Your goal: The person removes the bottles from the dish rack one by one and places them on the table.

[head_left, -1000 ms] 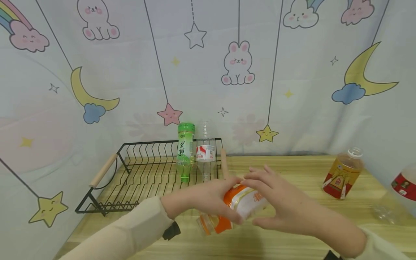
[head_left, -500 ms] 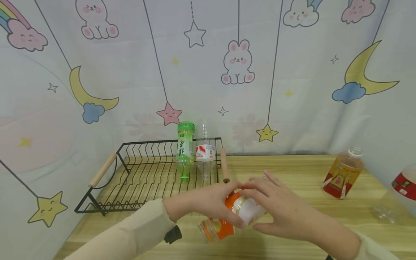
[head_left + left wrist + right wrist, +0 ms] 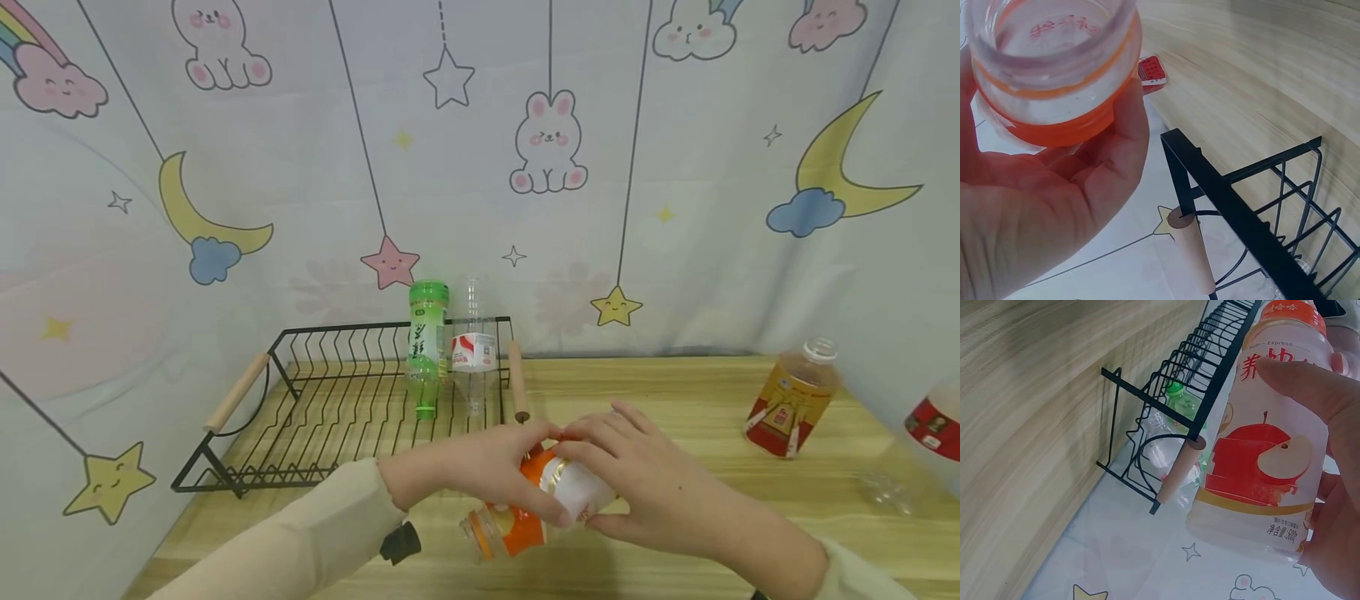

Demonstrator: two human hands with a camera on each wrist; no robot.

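Observation:
Both hands hold a plastic drink bottle point(image 3: 576, 487) with an orange and white label, tilted above the table with its uncapped neck toward the lower left. My left hand point(image 3: 491, 467) grips it near the neck; the left wrist view shows the clear mouth point(image 3: 1054, 69) with an orange ring below. Around the base end is my right hand point(image 3: 645, 479), its thumb lying across the label. That label point(image 3: 1266, 444) shows a red apple in the right wrist view. Some fingers of both hands are hidden behind the bottle.
Left of the hands stands a black wire rack point(image 3: 330, 425) with wooden handles point(image 3: 519, 379). A green bottle point(image 3: 427, 346) and a clear bottle point(image 3: 474, 358) stand in it neck down. To the right are an amber-brown bottle point(image 3: 793, 400) and a clear bottle with a red label point(image 3: 933, 429).
Both hands have shifted slightly downward with the bottle, and the bottle has turned a little. The right hand has moved closer around its base. The rack and other bottles stay put.

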